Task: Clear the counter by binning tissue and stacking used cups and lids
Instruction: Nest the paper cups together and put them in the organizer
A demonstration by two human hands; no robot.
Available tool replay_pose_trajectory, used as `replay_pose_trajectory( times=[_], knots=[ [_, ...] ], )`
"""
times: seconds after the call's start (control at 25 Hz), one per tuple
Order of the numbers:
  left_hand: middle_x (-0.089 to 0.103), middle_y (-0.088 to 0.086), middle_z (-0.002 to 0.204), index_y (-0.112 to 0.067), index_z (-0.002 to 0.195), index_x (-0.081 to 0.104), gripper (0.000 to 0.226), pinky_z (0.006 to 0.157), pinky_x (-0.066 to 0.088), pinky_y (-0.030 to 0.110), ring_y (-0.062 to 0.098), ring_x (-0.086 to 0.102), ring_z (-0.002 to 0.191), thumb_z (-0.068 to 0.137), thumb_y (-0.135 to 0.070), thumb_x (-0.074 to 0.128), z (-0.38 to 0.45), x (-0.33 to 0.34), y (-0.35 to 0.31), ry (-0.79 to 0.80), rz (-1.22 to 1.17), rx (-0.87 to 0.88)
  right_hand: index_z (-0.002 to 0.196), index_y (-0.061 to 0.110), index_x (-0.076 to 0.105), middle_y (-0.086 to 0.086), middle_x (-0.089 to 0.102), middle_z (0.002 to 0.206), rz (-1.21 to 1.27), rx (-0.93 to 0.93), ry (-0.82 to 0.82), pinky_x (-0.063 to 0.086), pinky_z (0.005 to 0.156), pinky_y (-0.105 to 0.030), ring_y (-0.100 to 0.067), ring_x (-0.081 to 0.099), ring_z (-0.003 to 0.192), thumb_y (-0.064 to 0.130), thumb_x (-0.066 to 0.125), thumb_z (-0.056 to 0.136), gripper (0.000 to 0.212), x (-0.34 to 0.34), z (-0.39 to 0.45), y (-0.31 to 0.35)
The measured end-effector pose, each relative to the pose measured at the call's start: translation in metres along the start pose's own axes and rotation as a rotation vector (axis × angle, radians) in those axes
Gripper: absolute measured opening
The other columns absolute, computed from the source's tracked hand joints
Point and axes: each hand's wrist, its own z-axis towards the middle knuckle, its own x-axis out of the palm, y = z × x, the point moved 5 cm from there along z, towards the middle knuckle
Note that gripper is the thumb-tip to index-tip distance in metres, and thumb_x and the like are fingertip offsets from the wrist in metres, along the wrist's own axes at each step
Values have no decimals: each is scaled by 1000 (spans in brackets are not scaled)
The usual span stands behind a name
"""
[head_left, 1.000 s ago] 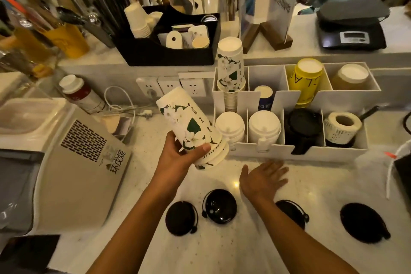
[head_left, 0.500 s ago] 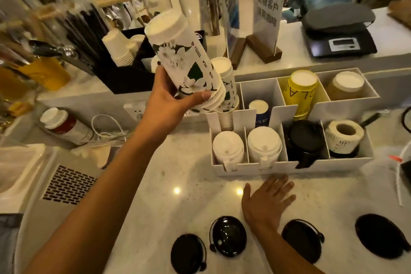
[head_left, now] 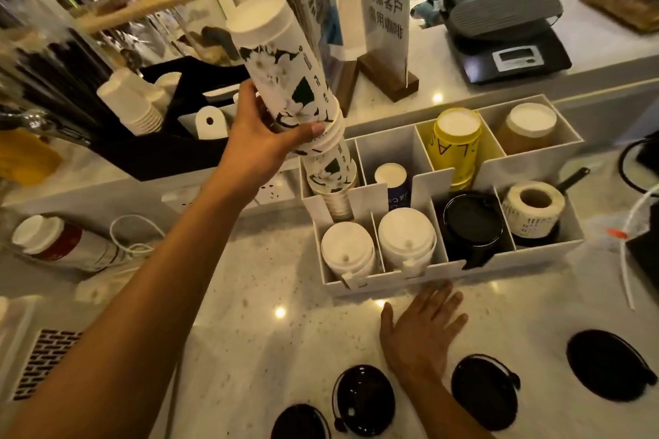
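My left hand [head_left: 262, 139] grips a stack of white flower-printed paper cups [head_left: 281, 75], bottoms up and tilted. Its open end sits on top of another flower-printed cup stack [head_left: 330, 176] standing in the back-left compartment of the white organizer [head_left: 392, 280]. My right hand [head_left: 422, 326] lies flat and open on the marble counter, just in front of the organizer. Several black lids lie on the counter near me: one [head_left: 363, 399] left of my right wrist, one [head_left: 483, 390] right of it, one [head_left: 608, 365] far right, one [head_left: 301, 422] at the bottom edge.
The organizer also holds white lid stacks [head_left: 406, 239], black lids [head_left: 472, 224], a label roll [head_left: 533, 208], a yellow cup stack [head_left: 458, 135] and a brown one [head_left: 527, 126]. A black caddy [head_left: 171, 150] with small white cups stands behind left; a scale [head_left: 510, 43] sits on the raised ledge.
My left hand has carried the cup stack up and to the right, from above the counter onto the stack in the organizer. My right hand has stayed flat on the counter.
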Motion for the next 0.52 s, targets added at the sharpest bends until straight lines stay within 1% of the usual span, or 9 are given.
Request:
replay_pose_trajectory(
  times=[0.16,0.32,0.4,0.48,0.52],
  knots=[
    [61,-4,137,-22,143,38,86,100,54,44,13,61,124,74,-19,88,4,6,16,51,23,-27,153,-7,12,-33,7,160,-11,-10,-10,3,117,-65,-50,2,148,61,38,85,99,-2,-1,0],
    [63,-7,134,-24,142,42,84,101,54,40,9,62,121,73,-23,89,10,9,32,104,63,-57,153,-6,12,-32,5,161,-20,-7,3,3,118,-64,-49,-1,149,62,37,87,98,-2,-2,1],
    [64,-12,131,-26,142,42,84,98,54,31,4,62,119,73,-24,89,12,12,40,123,75,-67,153,-6,13,-32,5,161,-20,-7,-1,3,118,-64,-48,-1,149,62,37,87,98,-3,-1,1],
    [65,-21,124,-28,141,42,84,85,54,14,-8,62,111,72,-25,89,12,15,47,145,103,-73,154,-6,12,-32,5,161,-19,-13,-2,2,118,-64,-48,-1,149,61,38,87,97,-4,-2,2],
    [64,-26,120,-30,141,42,83,78,52,7,-14,61,107,72,-26,89,11,17,51,155,111,-80,154,-6,12,-32,5,161,-19,-15,-3,2,118,-64,-48,-2,149,61,37,88,97,-4,-2,2]
  ],
)
